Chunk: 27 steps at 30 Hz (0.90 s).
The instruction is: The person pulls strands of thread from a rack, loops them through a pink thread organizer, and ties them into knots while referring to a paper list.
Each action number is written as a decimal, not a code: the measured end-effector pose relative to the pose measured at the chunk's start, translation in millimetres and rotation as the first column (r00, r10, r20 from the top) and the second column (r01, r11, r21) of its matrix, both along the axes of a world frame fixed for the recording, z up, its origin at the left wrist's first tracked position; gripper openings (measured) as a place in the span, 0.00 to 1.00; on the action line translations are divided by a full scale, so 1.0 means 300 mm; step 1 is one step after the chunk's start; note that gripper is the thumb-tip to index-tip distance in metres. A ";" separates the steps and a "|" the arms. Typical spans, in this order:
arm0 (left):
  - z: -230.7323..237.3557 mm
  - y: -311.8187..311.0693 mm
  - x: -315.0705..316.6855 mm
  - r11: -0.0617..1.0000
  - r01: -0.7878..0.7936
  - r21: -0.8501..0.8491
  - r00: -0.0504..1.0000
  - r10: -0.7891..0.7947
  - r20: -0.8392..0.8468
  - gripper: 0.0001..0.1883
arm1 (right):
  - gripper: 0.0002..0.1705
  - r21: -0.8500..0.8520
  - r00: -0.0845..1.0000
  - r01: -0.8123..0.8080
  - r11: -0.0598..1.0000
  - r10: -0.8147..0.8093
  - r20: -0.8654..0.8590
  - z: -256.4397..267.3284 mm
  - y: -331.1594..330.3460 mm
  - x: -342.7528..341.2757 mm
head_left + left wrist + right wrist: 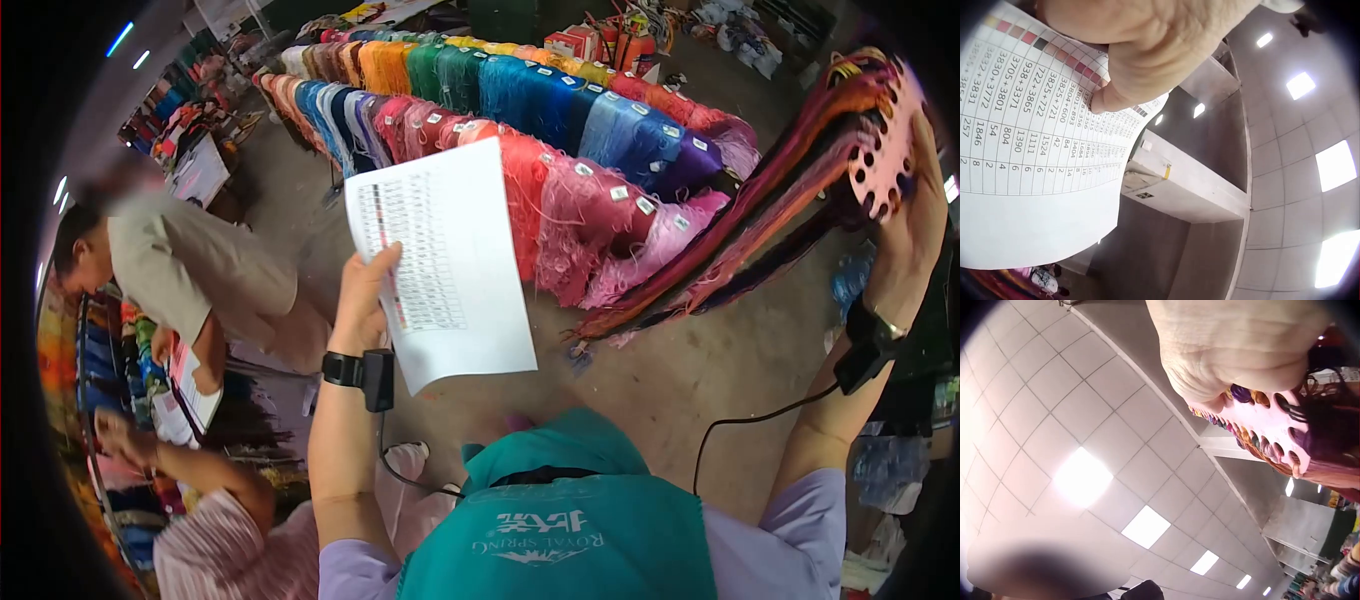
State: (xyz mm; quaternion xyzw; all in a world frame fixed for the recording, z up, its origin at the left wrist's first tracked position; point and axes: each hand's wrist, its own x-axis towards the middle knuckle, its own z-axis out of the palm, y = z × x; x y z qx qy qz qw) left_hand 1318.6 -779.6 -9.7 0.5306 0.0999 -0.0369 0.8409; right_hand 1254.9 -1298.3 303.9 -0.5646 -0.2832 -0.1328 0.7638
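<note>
My left hand [362,305] pinches a printed sheet of paper [485,250] at its left side, the thumb lying over the table of rows. In the left wrist view the sheet [1035,219] shows colour swatches beside columns of numbers, and the thumb [1107,97] presses near the swatches. Off to the right, my right hand [918,225] grips a pink card with punched holes [880,165]. Long skeins of thread [740,225] in dark red, orange and purple hang from those holes. The right wrist view shows the hand [1241,350] over the card's edge [1260,422], its fingertips mostly hidden.
Racks of coloured yarn hanks [540,100] with small white labels run across the floor ahead. A person in a beige shirt [200,260] leans over at the left, with another in a striped top [235,545] nearer. Plastic bags [890,470] lie at the right.
</note>
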 end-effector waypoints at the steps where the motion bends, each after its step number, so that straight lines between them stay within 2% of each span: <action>1: 0.024 0.061 -0.004 0.999 0.010 -0.039 1.000 -0.009 0.008 0.15 | 0.18 -0.027 0.999 -0.042 0.999 0.042 0.002 0.027 0.062 -0.008; 3: 0.033 0.119 0.155 0.999 -0.008 -0.042 1.000 0.009 0.014 0.16 | 0.19 -0.048 0.986 -0.163 0.985 0.161 -0.041 0.010 0.094 0.173; 7: 0.044 0.213 0.443 1.000 -0.019 -0.003 0.999 0.019 0.051 0.17 | 0.19 0.037 0.991 -0.119 0.992 0.121 -0.063 -0.076 0.109 0.529; 8: 0.061 0.251 0.423 1.000 -0.018 -0.004 0.998 0.018 0.063 0.17 | 0.20 0.052 0.998 -0.022 0.998 0.026 -0.062 -0.071 0.121 0.543; 9: 0.065 0.259 0.490 0.999 -0.035 0.016 0.998 0.034 0.054 0.18 | 0.20 0.064 0.995 0.076 0.995 -0.072 -0.066 -0.063 0.133 0.555; 14: 0.088 0.315 0.787 0.998 -0.013 0.064 0.999 0.010 0.039 0.19 | 0.20 0.036 0.975 0.222 0.974 -0.222 -0.004 -0.127 0.236 0.854; 15: 0.112 0.335 0.823 0.998 0.011 0.059 0.999 -0.014 0.050 0.20 | 0.20 0.006 0.995 0.081 0.997 -0.080 -0.058 -0.122 0.295 0.838; 16: 0.129 0.349 0.866 0.997 0.018 0.069 0.999 -0.021 0.044 0.20 | 0.20 -0.073 0.973 0.206 0.976 -0.212 -0.095 -0.162 0.340 0.873; 17: 0.127 0.348 0.921 0.998 0.018 0.066 0.999 -0.021 0.045 0.21 | 0.17 -0.049 0.984 0.086 0.995 -0.092 -0.150 -0.223 0.400 0.910; 19: 0.103 0.338 1.041 0.998 0.050 0.050 0.998 -0.051 0.027 0.21 | 0.11 -0.022 0.947 0.090 0.996 -0.092 -0.309 -0.358 0.528 0.959; 20: 0.093 0.330 1.100 0.997 0.067 0.039 0.997 -0.068 0.024 0.22 | 0.08 -0.041 0.889 0.212 0.977 -0.210 -0.407 -0.431 0.563 0.979; 22: 0.101 0.298 1.175 0.990 0.136 0.037 0.991 -0.136 0.003 0.23 | 0.05 -0.103 0.805 0.243 0.965 -0.260 -0.533 -0.604 0.562 0.984; 24: 0.103 0.267 1.283 0.975 0.219 0.041 0.976 -0.218 -0.008 0.23 | 0.04 -0.086 0.751 0.204 0.975 -0.212 -0.626 -0.812 0.528 1.009; 26: 0.092 0.233 1.405 0.948 0.312 0.062 0.950 -0.312 -0.019 0.22 | 0.04 -0.072 0.625 0.269 0.960 -0.231 -0.746 -0.871 0.590 0.992; 27: 0.089 0.212 1.463 0.929 0.364 0.069 0.932 -0.363 -0.026 0.21 | 0.07 -0.084 0.607 0.289 0.954 -0.251 -0.754 -0.897 0.594 0.983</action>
